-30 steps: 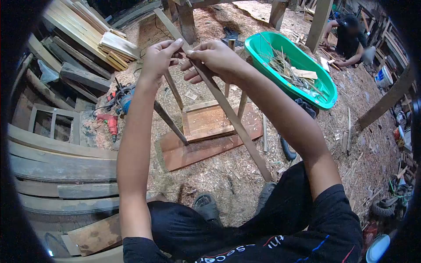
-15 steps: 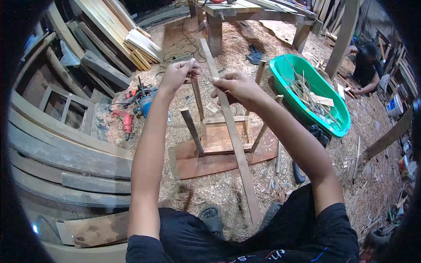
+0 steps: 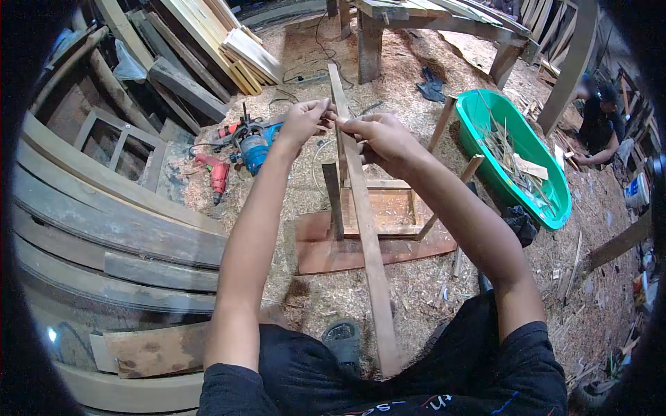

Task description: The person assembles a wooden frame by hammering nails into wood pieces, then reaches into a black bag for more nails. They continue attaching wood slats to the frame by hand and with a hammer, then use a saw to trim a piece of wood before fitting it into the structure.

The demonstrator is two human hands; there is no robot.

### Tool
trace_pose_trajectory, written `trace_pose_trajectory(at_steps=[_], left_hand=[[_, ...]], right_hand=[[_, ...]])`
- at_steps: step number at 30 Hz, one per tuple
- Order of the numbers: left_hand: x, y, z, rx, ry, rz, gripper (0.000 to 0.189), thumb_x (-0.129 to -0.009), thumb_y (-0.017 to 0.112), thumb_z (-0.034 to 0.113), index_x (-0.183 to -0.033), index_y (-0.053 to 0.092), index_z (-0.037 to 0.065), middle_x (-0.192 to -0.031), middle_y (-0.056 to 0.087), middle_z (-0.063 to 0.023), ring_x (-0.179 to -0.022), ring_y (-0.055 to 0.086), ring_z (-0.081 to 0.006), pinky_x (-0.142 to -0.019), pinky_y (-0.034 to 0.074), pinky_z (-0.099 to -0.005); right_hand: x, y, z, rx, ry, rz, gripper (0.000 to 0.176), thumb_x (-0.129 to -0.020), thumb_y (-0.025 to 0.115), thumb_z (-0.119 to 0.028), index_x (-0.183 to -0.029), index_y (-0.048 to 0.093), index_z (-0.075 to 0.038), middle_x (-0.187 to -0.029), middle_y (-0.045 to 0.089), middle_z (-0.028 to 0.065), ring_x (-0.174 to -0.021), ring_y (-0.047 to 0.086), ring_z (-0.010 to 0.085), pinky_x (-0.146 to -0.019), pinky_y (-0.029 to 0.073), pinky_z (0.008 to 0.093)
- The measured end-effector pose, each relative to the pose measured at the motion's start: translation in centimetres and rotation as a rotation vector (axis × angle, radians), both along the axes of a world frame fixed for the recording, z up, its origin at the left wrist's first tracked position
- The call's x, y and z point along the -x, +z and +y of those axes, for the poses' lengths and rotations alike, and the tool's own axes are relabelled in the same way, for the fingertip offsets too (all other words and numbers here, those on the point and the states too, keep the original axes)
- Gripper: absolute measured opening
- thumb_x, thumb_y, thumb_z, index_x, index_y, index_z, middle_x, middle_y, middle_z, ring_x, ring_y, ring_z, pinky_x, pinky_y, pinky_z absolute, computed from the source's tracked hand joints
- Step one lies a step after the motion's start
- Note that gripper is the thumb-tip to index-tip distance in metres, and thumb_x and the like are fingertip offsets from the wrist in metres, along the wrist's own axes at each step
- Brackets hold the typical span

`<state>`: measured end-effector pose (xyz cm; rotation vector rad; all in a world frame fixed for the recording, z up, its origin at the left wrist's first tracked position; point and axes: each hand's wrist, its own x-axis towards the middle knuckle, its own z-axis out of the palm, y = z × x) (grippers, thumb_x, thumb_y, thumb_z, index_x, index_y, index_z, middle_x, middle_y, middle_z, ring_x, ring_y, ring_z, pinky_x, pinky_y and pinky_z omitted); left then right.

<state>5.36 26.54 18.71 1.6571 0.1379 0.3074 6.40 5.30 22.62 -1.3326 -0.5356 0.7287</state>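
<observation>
A long narrow wooden strip point(image 3: 372, 270) slants up from near my lap to beyond my hands. My right hand point(image 3: 387, 142) is closed on its upper part, thumb on top. Just left of the strip, my left hand point(image 3: 304, 128) has its fingers pinched together, the tips at the strip's edge. Whatever sits in that pinch is too small to make out. Below the strip an upside-down wooden stool frame point(image 3: 388, 234) stands with its legs up, on a reddish-brown board point(image 3: 318, 253). The strip and my hands hide part of it.
A blue power tool point(image 3: 254, 154) and a red drill point(image 3: 218, 179) lie at left. A green tub point(image 3: 563, 208) with wood scraps stands right. Planks point(image 3: 159, 211) line the left side. A wooden workbench point(image 3: 371, 55) is ahead; another person point(image 3: 600, 132) crouches far right.
My left hand has come right to the strip's edge; before, it was a little apart. The strip stands slightly steeper in view. The surroundings have shifted right as my head turned.
</observation>
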Motion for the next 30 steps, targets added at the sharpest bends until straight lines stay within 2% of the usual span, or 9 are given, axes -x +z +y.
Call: trace_pose_trajectory(at_steps=[5,8,11,12,14,18,22,27,30], left_hand=[[-0.5,-0.1,-0.5,0.087,-0.022,0.026,0.033,-0.098,0.056,0.036,-0.095,0.069,0.006,-0.081,0.068,-0.0028,-0.069,0.064,-0.0108,-0.063,0.051,-0.0261],[-0.5,0.0,-0.7,0.205,-0.090,-0.034,0.031,-0.097,0.057,0.035,-0.095,0.069,0.006,-0.082,0.069,-0.0024,-0.069,0.064,-0.0112,-0.065,0.052,-0.0264],[-0.3,0.5,-0.8,0.219,-0.069,-0.017,0.027,-0.097,0.058,0.028,-0.101,0.068,0.003,-0.086,0.069,-0.0046,-0.070,0.065,-0.0128,-0.062,0.053,-0.0265],[-0.4,0.6,-0.7,0.222,-0.082,-0.022,0.028,-0.096,0.059,0.027,-0.101,0.067,0.001,-0.087,0.069,-0.0058,-0.071,0.065,-0.0144,-0.065,0.052,-0.0276],[-0.4,0.7,-0.7,0.248,-0.095,-0.049,0.027,-0.095,0.060,0.027,-0.100,0.068,0.002,-0.087,0.069,-0.0045,-0.071,0.065,-0.0126,-0.065,0.053,-0.0261],[-0.4,0.7,-0.4,0.274,-0.097,-0.063,0.024,-0.092,0.062,0.024,-0.100,0.068,0.002,-0.088,0.069,-0.0050,-0.073,0.065,-0.0126,-0.068,0.052,-0.0272],[-0.3,0.3,-0.1,0.242,-0.041,-0.059,0.025,-0.089,0.064,0.025,-0.098,0.068,0.002,-0.084,0.068,-0.0049,-0.071,0.063,-0.0137,-0.069,0.051,-0.0293],[-0.1,0.4,0.0,0.232,-0.011,-0.021,0.026,-0.090,0.062,0.027,-0.094,0.066,0.002,-0.081,0.066,-0.0069,-0.068,0.061,-0.0148,-0.063,0.049,-0.0279],[-0.2,0.1,0.1,0.243,-0.007,-0.039,0.025,-0.090,0.063,0.027,-0.092,0.066,0.002,-0.080,0.065,-0.0060,-0.067,0.061,-0.0144,-0.060,0.048,-0.0273]], right_hand=[[1.1,0.5,0.1,0.038,-0.003,0.003,0.027,-0.090,0.066,-0.023,-0.088,0.064,0.004,-0.071,0.060,0.0065,-0.057,0.060,0.0130,-0.054,0.052,0.0256],[0.6,-0.5,0.5,0.045,0.012,-0.027,0.028,-0.089,0.066,-0.025,-0.085,0.065,0.003,-0.068,0.061,0.0068,-0.056,0.060,0.0132,-0.054,0.049,0.0261],[0.9,-0.6,0.7,0.052,0.017,-0.071,0.030,-0.089,0.067,-0.027,-0.084,0.066,0.003,-0.069,0.063,0.0074,-0.055,0.060,0.0131,-0.053,0.046,0.0260],[1.2,-0.5,0.9,0.052,0.017,-0.080,0.031,-0.088,0.067,-0.027,-0.083,0.066,0.003,-0.070,0.064,0.0076,-0.056,0.060,0.0129,-0.054,0.045,0.0260],[1.6,-0.3,0.8,0.035,0.011,-0.076,0.031,-0.088,0.066,-0.027,-0.080,0.067,0.003,-0.071,0.065,0.0079,-0.059,0.059,0.0118,-0.056,0.045,0.0259],[1.3,-0.8,1.4,0.087,-0.002,-0.148,0.026,-0.089,0.064,-0.024,-0.086,0.067,0.001,-0.075,0.061,0.0034,-0.065,0.055,0.0097,-0.060,0.043,0.0244],[0.9,-1.7,1.6,0.194,-0.030,-0.240,0.033,-0.091,0.065,-0.032,-0.088,0.069,0.001,-0.077,0.062,0.0029,-0.065,0.054,0.0092,-0.061,0.042,0.0237],[1.5,-2.2,2.0,0.172,-0.051,-0.289,0.042,-0.093,0.063,-0.041,-0.087,0.070,-0.001,-0.074,0.063,0.0019,-0.065,0.054,0.0081,-0.059,0.040,0.0236],[1.6,-1.9,1.8,0.143,-0.031,-0.255,0.040,-0.094,0.062,-0.040,-0.088,0.071,-0.001,-0.072,0.063,0.0017,-0.064,0.054,0.0081,-0.058,0.041,0.0238]])
